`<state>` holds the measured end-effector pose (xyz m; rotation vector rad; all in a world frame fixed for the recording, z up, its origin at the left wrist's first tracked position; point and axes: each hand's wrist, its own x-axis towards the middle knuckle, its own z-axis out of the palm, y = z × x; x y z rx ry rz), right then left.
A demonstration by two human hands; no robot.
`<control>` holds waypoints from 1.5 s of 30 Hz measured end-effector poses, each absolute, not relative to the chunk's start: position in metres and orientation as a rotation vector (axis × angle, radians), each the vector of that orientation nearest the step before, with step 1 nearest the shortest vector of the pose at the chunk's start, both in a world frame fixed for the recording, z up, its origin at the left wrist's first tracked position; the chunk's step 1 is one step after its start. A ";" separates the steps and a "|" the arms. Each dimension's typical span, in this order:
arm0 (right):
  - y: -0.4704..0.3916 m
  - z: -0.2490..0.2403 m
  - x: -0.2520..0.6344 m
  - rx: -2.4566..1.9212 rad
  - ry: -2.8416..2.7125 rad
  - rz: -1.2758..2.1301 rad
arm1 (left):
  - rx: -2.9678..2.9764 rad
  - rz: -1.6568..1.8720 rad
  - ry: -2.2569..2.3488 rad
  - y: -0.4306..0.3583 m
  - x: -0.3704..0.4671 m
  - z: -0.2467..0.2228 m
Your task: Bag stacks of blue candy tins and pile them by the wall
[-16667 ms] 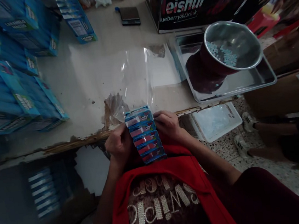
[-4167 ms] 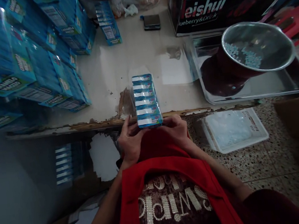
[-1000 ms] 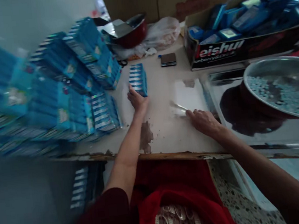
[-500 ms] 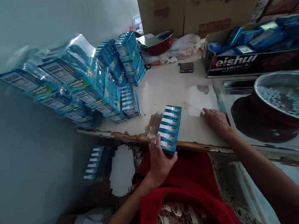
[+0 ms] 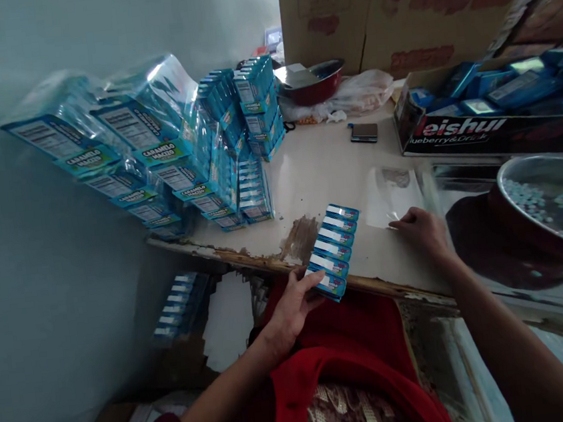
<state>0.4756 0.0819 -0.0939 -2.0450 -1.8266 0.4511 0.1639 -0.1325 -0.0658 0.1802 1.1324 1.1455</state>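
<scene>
My left hand grips the near end of a row of small blue boxes, its thumb on top; the row lies over the table's front edge. To the right, my right hand pinches the near edge of a clear plastic sheet or bag lying on the white table. On the left of the table, blue boxes in clear wrap are piled in several stacks.
At the right sits a metal bowl with small light-blue pieces. Behind it is a carton of blue packets. A red bowl, plastic bags and a small dark device are farther back. More blue boxes lie below the table edge.
My left hand has shifted its hold on the row, the thumb now lying across the nearest box. My right hand's fingers have curled into a pinch at the plastic. The view has shifted slightly.
</scene>
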 end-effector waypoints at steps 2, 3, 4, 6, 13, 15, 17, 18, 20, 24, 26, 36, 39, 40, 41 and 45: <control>0.088 -0.094 0.478 -1.942 -1.744 0.468 | 0.181 1.146 1.125 -0.136 0.167 -0.065; 0.091 -0.092 0.479 -1.909 -1.697 0.445 | 0.189 1.143 1.117 -0.140 0.167 -0.065; 0.095 -0.088 0.479 -1.893 -1.656 0.400 | 0.197 1.139 1.101 -0.144 0.167 -0.065; 0.105 -0.074 0.474 -1.891 -1.622 0.258 | 0.208 1.119 1.045 -0.155 0.165 -0.067; 0.125 -0.041 0.371 -1.556 -2.385 -0.030 | 0.346 0.934 0.890 -0.182 0.139 -0.096; 0.125 -0.051 0.337 -1.390 -2.701 0.108 | 0.390 0.884 0.914 -0.183 0.133 -0.109; 0.124 -0.066 0.316 -1.346 -2.867 0.268 | 0.458 0.865 0.920 -0.181 0.130 -0.123; 0.123 -0.074 0.310 -1.366 -2.885 0.338 | 0.498 0.851 0.916 -0.179 0.129 -0.129; 0.119 -0.087 0.307 -1.403 -2.843 0.449 | 0.547 0.808 0.899 -0.175 0.124 -0.132; 0.109 -0.103 0.315 -1.407 -2.696 0.616 | 0.629 0.599 0.892 -0.160 0.094 -0.102; 0.106 -0.105 0.318 -1.406 -2.676 0.648 | 0.731 0.422 0.934 -0.141 0.071 -0.078; 0.089 -0.065 0.307 -1.436 -3.056 0.305 | 2.265 0.727 1.632 0.032 0.089 -0.052; 0.086 -0.059 0.309 -1.397 -3.076 0.223 | 2.463 0.496 1.564 0.064 0.099 -0.075; 0.086 -0.060 0.311 -1.403 -3.063 0.208 | 2.476 0.454 1.565 0.069 0.100 -0.083; 0.085 -0.061 0.313 -1.415 -3.044 0.197 | 2.476 0.428 1.575 0.071 0.102 -0.091; 0.080 -0.074 0.331 -1.476 -2.972 0.145 | 2.488 0.352 1.611 0.069 0.109 -0.113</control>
